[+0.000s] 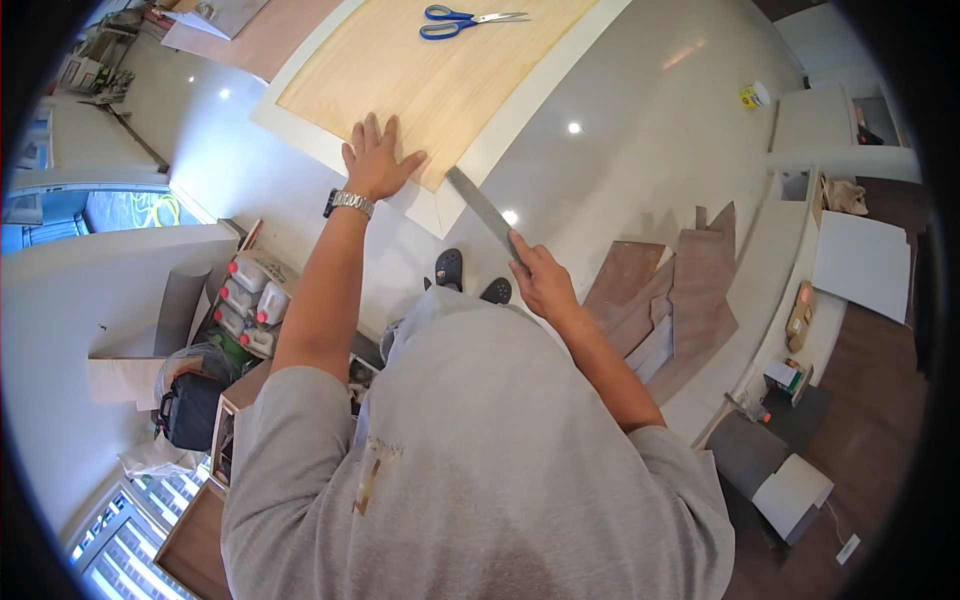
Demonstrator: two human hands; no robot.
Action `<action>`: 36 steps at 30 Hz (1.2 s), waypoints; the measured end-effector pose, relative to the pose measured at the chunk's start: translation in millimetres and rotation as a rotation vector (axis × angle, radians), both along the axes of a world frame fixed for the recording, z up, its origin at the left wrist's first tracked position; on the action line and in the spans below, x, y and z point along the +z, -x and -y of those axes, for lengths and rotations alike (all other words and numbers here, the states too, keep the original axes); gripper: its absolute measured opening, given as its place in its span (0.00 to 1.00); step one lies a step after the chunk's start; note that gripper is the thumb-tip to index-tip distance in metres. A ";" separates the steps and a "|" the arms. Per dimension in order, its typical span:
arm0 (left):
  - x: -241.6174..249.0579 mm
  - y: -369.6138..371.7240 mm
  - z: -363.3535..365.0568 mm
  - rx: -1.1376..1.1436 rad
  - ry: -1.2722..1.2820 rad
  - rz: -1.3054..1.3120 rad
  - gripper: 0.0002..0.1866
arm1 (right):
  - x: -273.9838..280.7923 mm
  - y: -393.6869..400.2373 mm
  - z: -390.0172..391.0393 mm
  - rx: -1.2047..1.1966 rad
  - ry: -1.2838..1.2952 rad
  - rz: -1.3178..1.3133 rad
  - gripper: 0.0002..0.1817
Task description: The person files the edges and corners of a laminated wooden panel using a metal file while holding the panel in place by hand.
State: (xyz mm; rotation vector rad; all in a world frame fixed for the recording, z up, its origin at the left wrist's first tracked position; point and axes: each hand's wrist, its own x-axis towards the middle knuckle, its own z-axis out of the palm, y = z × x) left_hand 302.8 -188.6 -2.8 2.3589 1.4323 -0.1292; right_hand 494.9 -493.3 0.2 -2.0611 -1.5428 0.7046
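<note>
A wood-grain panel [440, 75] with a white border stretches out in front of me. My left hand [378, 165] lies flat on it near its close corner, fingers spread, with a metal watch [350, 203] on the wrist. My right hand [545, 283] is wrapped round the near end of a long grey flat file [485, 212]. The file's far tip meets the panel's right edge close to the corner. Blue-handled scissors [462, 20] rest on the panel further away, their blades pointing right.
Brown sheet offcuts [690, 290] lie on the floor to the right. Plastic jugs with red caps [255, 290] and a black case [190, 410] stand at the left. A yellow tub [754, 95] sits at the far right. My dark shoes [449, 268] are below the panel corner.
</note>
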 end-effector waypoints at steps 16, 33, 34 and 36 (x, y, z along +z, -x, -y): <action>6.2 -9.5 -11.3 0.027 0.180 -0.177 0.55 | -20.1 -19.7 -33.3 -0.077 -0.046 0.177 0.24; -2.5 -4.0 -13.6 0.010 0.212 -0.116 0.48 | -27.0 -19.7 -63.8 -0.037 -0.125 0.209 0.24; -1.2 -5.0 -12.8 0.012 0.208 -0.108 0.48 | -26.6 -23.7 -85.3 -0.031 -0.157 0.239 0.25; 1.8 -2.9 -12.5 0.007 0.212 -0.123 0.48 | -25.8 -28.8 -105.5 -0.002 -0.144 0.252 0.25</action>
